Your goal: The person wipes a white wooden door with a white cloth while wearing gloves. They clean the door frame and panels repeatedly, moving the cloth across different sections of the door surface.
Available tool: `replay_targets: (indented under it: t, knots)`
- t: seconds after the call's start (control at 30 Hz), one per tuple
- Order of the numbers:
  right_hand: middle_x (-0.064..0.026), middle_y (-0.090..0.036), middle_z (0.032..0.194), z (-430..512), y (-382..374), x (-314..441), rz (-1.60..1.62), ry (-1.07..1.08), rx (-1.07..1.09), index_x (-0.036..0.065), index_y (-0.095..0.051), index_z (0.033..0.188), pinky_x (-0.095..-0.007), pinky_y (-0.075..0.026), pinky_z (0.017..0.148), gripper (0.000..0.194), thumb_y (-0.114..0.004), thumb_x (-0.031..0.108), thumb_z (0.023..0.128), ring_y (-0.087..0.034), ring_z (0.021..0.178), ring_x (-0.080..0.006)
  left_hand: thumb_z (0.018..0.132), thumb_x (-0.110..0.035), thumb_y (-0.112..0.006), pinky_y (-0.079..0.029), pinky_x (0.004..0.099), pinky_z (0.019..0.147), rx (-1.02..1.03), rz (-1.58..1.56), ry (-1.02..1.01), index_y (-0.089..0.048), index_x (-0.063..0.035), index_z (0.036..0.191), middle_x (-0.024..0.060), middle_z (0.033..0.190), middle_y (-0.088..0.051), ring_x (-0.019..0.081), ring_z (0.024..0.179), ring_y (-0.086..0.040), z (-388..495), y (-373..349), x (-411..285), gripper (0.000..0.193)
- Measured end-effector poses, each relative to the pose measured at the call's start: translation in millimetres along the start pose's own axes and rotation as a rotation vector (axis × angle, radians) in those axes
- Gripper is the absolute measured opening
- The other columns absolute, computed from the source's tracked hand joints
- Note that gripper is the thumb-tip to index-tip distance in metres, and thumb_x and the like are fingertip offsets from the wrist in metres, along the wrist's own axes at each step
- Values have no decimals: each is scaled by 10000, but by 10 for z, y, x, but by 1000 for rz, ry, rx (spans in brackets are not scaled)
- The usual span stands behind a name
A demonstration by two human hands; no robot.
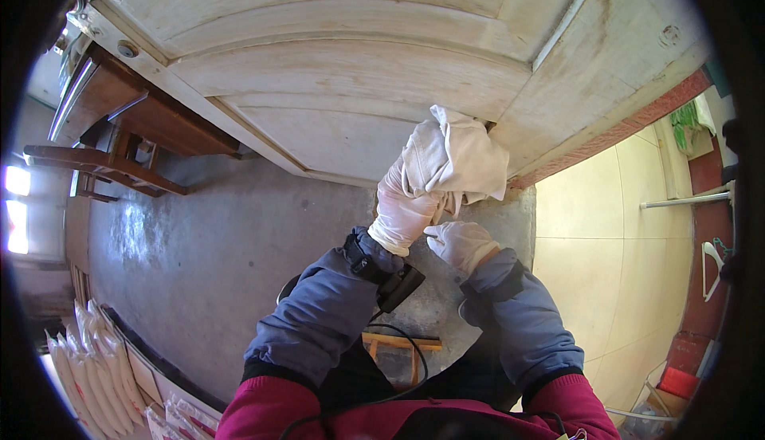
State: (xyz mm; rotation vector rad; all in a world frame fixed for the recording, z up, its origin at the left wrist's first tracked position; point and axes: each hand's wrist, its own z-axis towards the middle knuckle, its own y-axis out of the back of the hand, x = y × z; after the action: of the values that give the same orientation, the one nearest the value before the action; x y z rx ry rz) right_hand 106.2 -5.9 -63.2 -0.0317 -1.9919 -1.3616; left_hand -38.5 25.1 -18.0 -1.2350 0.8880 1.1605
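Note:
A whitish wooden door [358, 75] with recessed panels and brownish stains stands before me. My left hand [406, 207], in a thin pale glove, holds a bunched light-grey cloth [460, 156] near the door's lower part; the cloth hides most of its fingers, and contact with the door cannot be told. Just below the cloth is my right hand [463, 244], also gloved, with its fingers curled; whether it grips anything is unclear. A black device [401, 289] with a cable is strapped at my left wrist.
Brown wooden furniture [155, 111] stands beyond the door at the left, with a curved wooden piece [107, 162] near it. Filled plastic bags [95, 374] lie lower left. A small wooden stool [403, 344] is between my legs. A metal bar [684, 199] juts in at the right.

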Motion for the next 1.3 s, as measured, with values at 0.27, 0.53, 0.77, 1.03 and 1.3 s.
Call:
replay_targets:
  t: [0.27,0.53,0.77,1.03,1.3]
  knots:
    - [-191,-658,893,20,-163,-167,-108,-87,88,59,-622,1040,-452,-487,719,333,-554,334,865,-629,829,-374,853,-219,-648,-494,289,795,119,484,50,-590,43,1084,110,1016,-670,162,937,-625,91,120,317,355]
    - [-187,-660,823,88,-524,-431,-199,99,-90,43,-652,901,-461,-484,702,315,-554,339,857,-635,783,-376,869,-234,-646,-513,296,726,114,192,572,-621,31,1069,68,953,-676,151,852,-639,97,217,340,333]
    - [-177,-669,880,-2,-118,-152,-82,-37,62,76,-673,1000,-443,-493,714,307,-536,322,879,-638,818,-358,818,-138,-658,-531,396,766,221,-709,430,-529,-26,1228,140,1060,-634,261,905,-629,211,333,163,444]
    - [-158,-669,947,20,-21,-52,-26,-45,75,102,-664,1068,-433,-497,761,331,-511,337,893,-632,878,-351,822,-139,-677,-525,390,874,24,-677,463,-542,-41,1202,113,1123,-635,247,1012,-624,291,345,55,415]
    - [-164,-666,956,-10,-37,-81,-21,-45,76,85,-663,1056,-437,-495,762,318,-519,311,887,-627,884,-360,855,-126,-645,-549,404,846,-33,-689,185,-512,-45,1219,117,1156,-617,257,1009,-630,302,513,72,395]
